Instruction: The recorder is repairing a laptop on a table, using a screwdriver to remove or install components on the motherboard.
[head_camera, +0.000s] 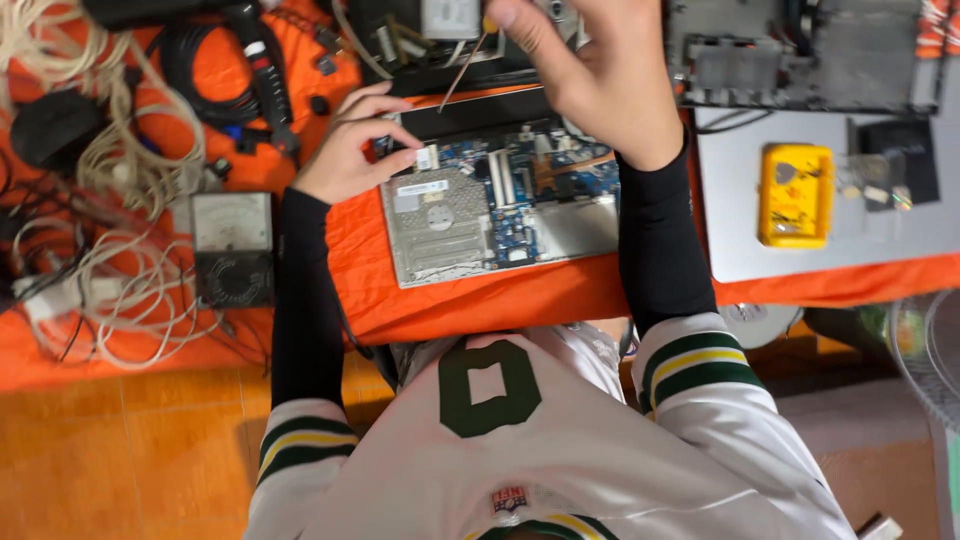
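Observation:
An opened laptop base (500, 205) lies on an orange cloth (480, 300), with its blue circuit board and silver drive exposed. My left hand (350, 150) rests on its upper left corner, and the fingertips touch a small white part (428, 157) at the drive's edge. My right hand (590, 70) hovers above the board's far side. It pinches a thin metal tool (460, 72) that slants down toward the laptop's top edge. Both arms wear black sleeves under a white jersey.
A black analog meter (232, 245) sits left of the laptop among tangled white cables (120, 160) and a black cord (235, 70). At the right, a yellow box (795, 195) lies on a grey lid (820, 250). Another dismantled chassis (800, 50) is at the top right.

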